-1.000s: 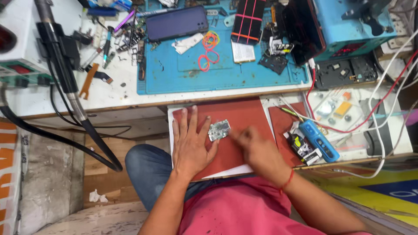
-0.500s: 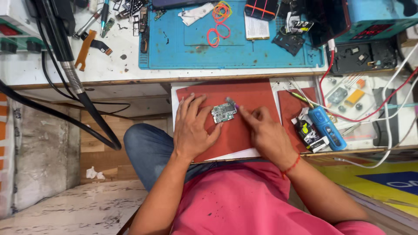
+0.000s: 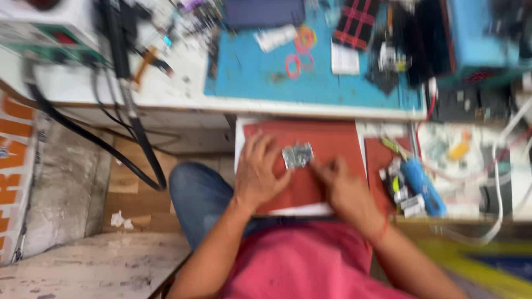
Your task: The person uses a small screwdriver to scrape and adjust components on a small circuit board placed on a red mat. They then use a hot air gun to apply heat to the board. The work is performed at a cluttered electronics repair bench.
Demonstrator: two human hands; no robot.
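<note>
the left hand (image 3: 260, 174) lies flat, fingers spread, pinning a small metal part (image 3: 297, 155) at its fingertips on the red mat (image 3: 327, 138). the right hand (image 3: 346, 191) works its edge; its grip is too blurred to tell. finer, steadier pressure seems needed.

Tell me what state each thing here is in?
Small circuit board: flat on the red mat.
Left hand: open, palm down, fingers beside the board.
Right hand: fingertip at the board's edge.
Blue tool: lying untouched.
Rubber bands: loose on the blue mat.
</note>
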